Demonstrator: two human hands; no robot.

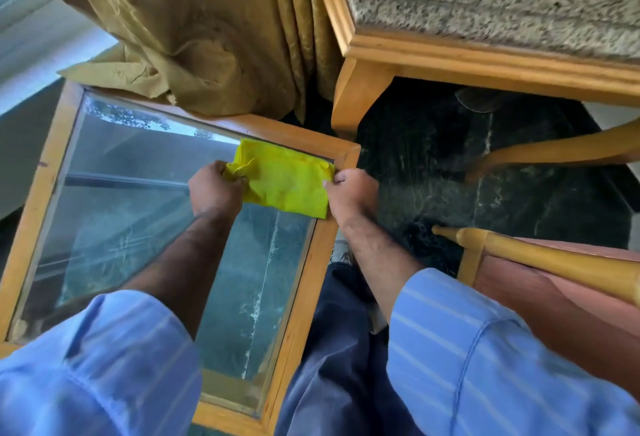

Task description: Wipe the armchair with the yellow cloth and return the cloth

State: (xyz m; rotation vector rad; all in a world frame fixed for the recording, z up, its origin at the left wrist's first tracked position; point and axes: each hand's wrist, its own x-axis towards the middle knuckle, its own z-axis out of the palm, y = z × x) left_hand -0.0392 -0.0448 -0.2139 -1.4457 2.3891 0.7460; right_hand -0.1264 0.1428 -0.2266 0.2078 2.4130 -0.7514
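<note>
The yellow cloth (284,179), folded into a rough rectangle, lies over the far right corner of a glass-topped table (27,224) with a light wooden frame. My left hand (214,189) pinches the cloth's left edge, where the fabric bunches. My right hand (349,193) grips its right edge by the table's corner. The armchair (485,19), with speckled grey upholstery and a light wooden frame and legs, stands at the upper right, apart from both hands.
An olive-gold curtain (194,37) hangs down onto the table's far edge. A second wooden chair with a reddish seat (554,279) sits at the right. Dark marbled floor (433,165) lies between the chairs. My dark-trousered legs stand next to the table.
</note>
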